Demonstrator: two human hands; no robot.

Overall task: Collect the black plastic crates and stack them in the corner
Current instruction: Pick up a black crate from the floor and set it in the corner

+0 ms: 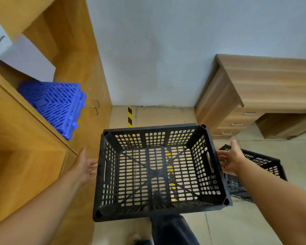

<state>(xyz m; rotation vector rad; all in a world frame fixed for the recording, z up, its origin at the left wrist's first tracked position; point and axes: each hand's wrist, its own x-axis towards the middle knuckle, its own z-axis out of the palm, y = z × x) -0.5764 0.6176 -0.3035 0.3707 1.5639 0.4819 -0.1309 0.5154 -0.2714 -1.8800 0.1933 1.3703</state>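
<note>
A black perforated plastic crate (159, 172) hangs in front of me above the floor, open side up, with my leg visible below it. My left hand (86, 166) is at its left wall by the handle slot, fingertips touching the outside. My right hand (229, 160) presses on its right rim with the fingers spread. A second black crate (265, 162) stands on the floor to the right, partly hidden behind my right arm. The corner where the cabinet meets the wall (120, 114) lies straight ahead.
A tall wooden cabinet (74, 55) fills the left side, with a blue plastic crate (55, 105) on its open shelf. A wooden desk with drawers (254, 96) stands against the wall on the right. Yellow-black tape (130, 116) marks the floor ahead.
</note>
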